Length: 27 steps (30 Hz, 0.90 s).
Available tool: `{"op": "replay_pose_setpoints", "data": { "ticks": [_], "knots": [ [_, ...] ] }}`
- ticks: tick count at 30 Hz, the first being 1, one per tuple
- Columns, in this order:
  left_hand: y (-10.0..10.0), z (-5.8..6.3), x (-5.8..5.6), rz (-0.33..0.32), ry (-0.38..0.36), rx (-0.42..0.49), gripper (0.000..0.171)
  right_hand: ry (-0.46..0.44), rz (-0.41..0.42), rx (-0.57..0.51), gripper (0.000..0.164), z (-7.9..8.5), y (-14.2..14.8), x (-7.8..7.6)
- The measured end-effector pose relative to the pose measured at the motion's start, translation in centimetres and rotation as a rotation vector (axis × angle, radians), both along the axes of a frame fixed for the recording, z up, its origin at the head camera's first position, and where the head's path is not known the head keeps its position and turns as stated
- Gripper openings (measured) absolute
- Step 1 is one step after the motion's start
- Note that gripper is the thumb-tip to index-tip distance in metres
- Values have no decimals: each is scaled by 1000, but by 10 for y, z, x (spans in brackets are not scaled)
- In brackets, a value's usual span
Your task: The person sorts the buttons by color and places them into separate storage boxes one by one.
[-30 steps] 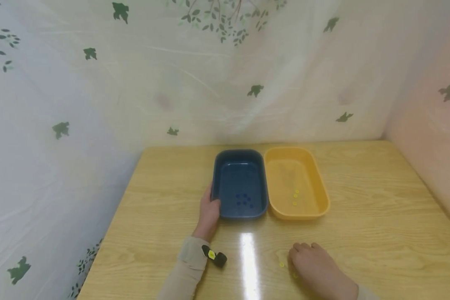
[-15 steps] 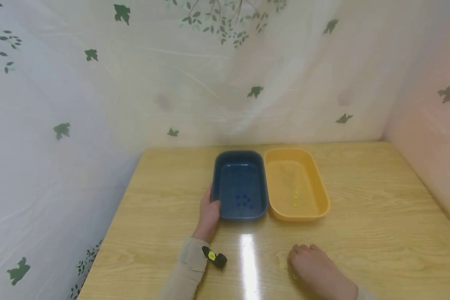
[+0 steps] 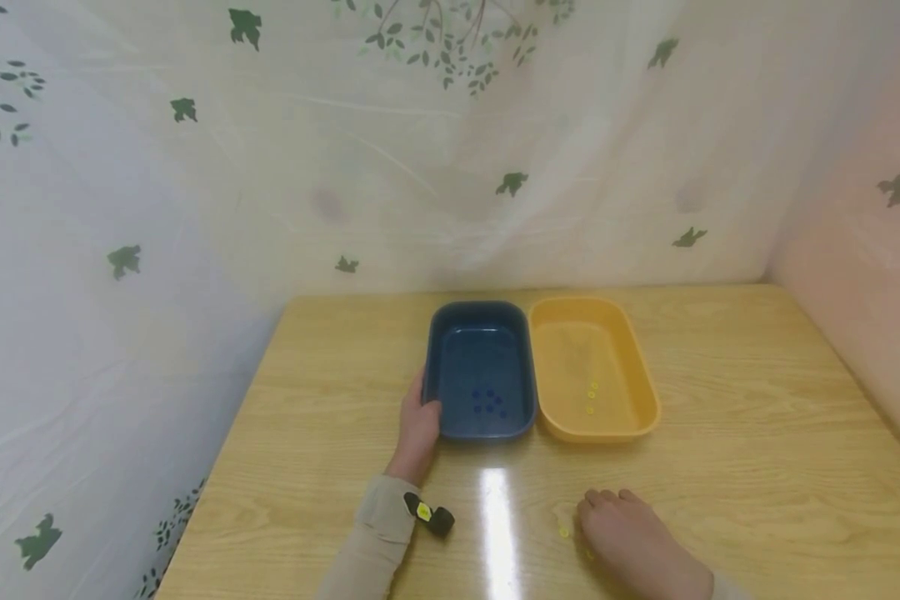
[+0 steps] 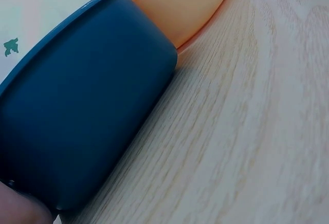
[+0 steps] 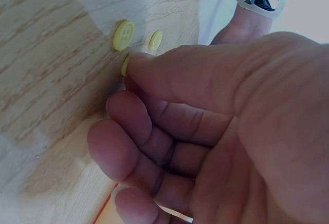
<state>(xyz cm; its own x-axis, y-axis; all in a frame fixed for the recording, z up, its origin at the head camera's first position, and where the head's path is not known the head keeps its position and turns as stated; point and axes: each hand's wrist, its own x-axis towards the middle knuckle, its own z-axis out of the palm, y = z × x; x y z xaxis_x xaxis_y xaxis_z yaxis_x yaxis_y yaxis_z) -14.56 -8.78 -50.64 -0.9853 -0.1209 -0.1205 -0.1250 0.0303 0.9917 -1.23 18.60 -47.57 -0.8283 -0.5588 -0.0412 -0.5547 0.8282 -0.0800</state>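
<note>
My left hand (image 3: pixel 417 425) grips the left side of a dark blue tray (image 3: pixel 481 437), with its thumb at the near-left corner; the fingers beneath are mostly hidden. Several small dark blue buttons (image 3: pixel 489 394) lie in the tray. My right hand (image 3: pixel 630 533) is low over the table in front of the yellow tray (image 3: pixel 598 435). In the right wrist view, thumb and index finger pinch the edge of a yellow button (image 5: pixel 125 65), partly covered by the thumb. Beside it on the wood lie a four-hole yellow button (image 5: pixel 123 35) and another yellow button (image 5: pixel 155 40).
The yellow tray stands against the blue tray's right side and holds a few yellow buttons (image 3: pixel 592 395). Both are on a light wooden table (image 3: pixel 750 400). A white curtain (image 3: pixel 420 208) with green leaf prints hangs behind and at the sides.
</note>
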Motion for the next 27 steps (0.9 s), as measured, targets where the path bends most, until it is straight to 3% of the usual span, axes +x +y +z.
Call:
{"op": "replay_pose_setpoints", "data": {
  "ticks": [13,27],
  "knots": [
    [2,1,-1,16,-23,-1,73,-59,-28,-4,4,0,1,1],
    [0,0,0,13,-19,17,73,-27,-2,12,10,2,2,1]
  ]
}}
